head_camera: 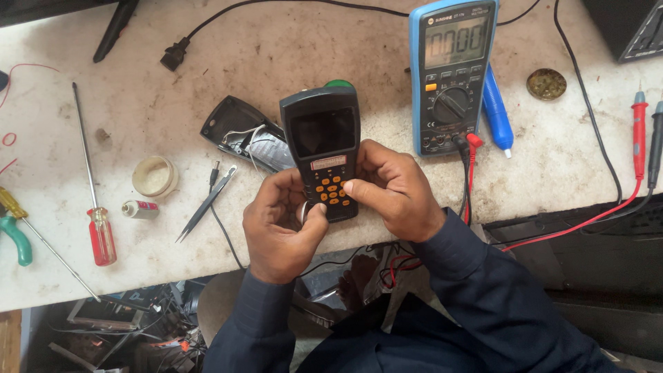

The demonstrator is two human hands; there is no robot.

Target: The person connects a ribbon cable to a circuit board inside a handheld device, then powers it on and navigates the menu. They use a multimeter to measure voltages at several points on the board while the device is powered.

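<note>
A dark handheld device [323,135] with a blank screen, orange keys and a green cap at its top is held upright over the front edge of a white workbench [276,55]. My left hand [280,224] grips its lower left side, and a small round silvery piece shows between the fingers. My right hand [394,186] holds the lower right side, with the thumb resting on the orange keypad. Both forearms are in dark blue sleeves.
A blue multimeter [452,72] with red and black leads lies to the right, beside a blue pen-like tool [497,114]. A black back cover [245,135], tweezers [207,202], a small round tub [155,176], a red-handled screwdriver [100,231] and probes [646,135] lie around.
</note>
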